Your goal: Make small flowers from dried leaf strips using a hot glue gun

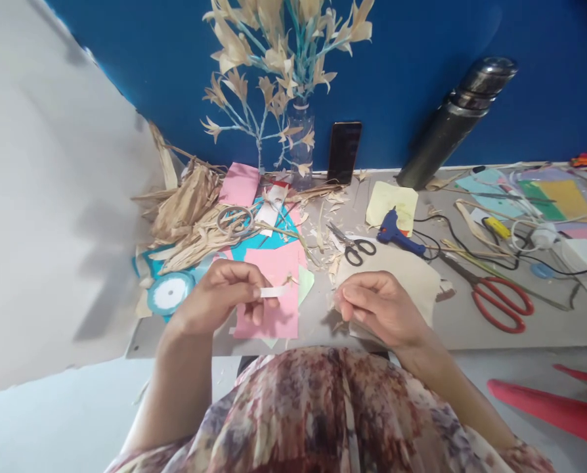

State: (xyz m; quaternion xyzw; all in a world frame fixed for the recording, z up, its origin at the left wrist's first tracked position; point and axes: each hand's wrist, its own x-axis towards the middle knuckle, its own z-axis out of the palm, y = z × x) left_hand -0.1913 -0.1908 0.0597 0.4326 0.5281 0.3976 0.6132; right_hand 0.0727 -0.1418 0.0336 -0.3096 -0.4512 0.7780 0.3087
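Observation:
My left hand pinches a short white strip between thumb and fingers, above a sheet of pink paper. The strip's free end points right. To its right, my right hand is closed in a pinch over the near edge of a beige sheet. Something small and pale shows at those fingertips, too indistinct to name. Small black-handled scissors lie beyond my right hand, with a blue glue gun partly on a yellow paper.
Dried husks and a ribbon spool lie left. Husk flowers stand in a clear bottle by a phone. A dark flask leans on the blue wall. Red-handled scissors and cables lie right.

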